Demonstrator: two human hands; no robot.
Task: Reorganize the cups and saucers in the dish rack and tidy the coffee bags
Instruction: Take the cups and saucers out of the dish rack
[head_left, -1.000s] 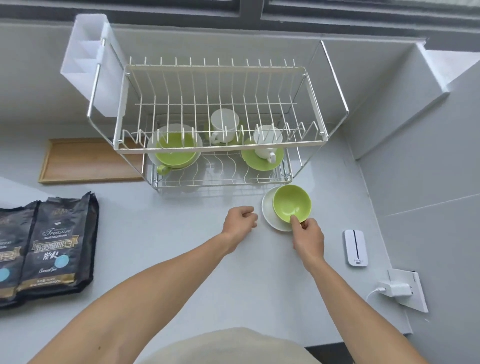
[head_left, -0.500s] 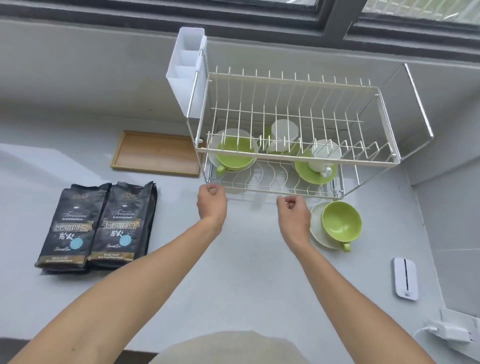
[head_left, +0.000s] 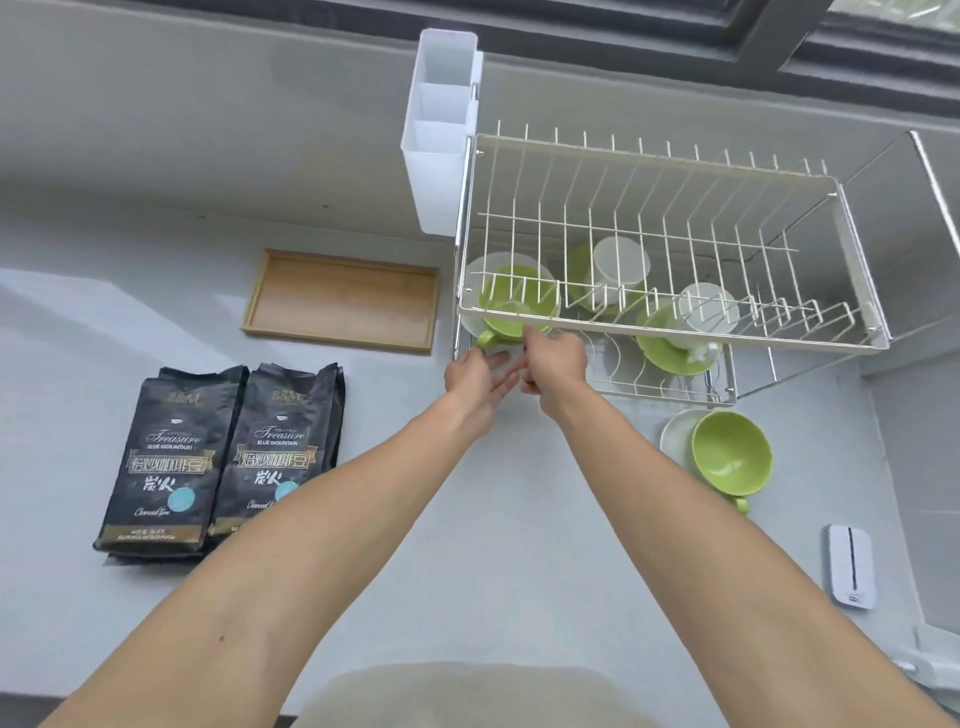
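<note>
A white two-tier wire dish rack (head_left: 675, 332) stands at the back of the counter. On its lower tier, at the left, a green cup (head_left: 511, 312) sits on a white saucer (head_left: 475, 275). My left hand (head_left: 480, 376) is open, palm up, just below that cup's handle. My right hand (head_left: 553, 358) reaches the cup's front edge with curled fingers; blur hides whether it holds anything. Further right on the lower tier are two white cups (head_left: 621, 262) (head_left: 709, 306) on green saucers. Another green cup (head_left: 732, 460) on a white saucer (head_left: 675, 436) stands on the counter. Two black coffee bags (head_left: 156, 462) (head_left: 283, 447) lie at the left.
A shallow wooden tray (head_left: 340, 301) lies left of the rack. A white plastic utensil holder (head_left: 441, 135) hangs on the rack's left end. A small white device (head_left: 852, 566) and a plugged-in charger (head_left: 930, 665) are at the right, near the side wall.
My view has swung left. Both hands left the cup on the counter and moved to the rack's lower left corner. My left hand has opened under the green cup there.
</note>
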